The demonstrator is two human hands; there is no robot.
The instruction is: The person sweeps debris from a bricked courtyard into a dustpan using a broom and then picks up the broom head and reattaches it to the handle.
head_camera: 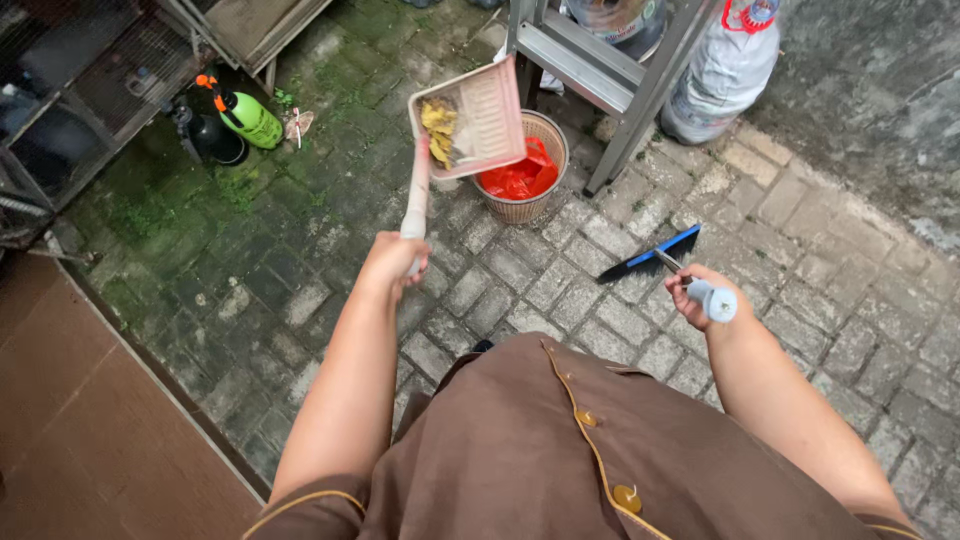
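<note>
Head view: left grip (395,262) clenches pink dustpan (470,118) above wicker basket (545,135); right grip (700,295) clenches blue brush (652,256).

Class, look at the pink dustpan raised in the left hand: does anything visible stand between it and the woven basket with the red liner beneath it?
Nothing visible does. The pink dustpan, holding yellow debris, is held by its handle in the left hand and overlaps the near rim of the woven basket, whose red liner lies open. The metal stand's leg is beside the basket, not over it.
</note>
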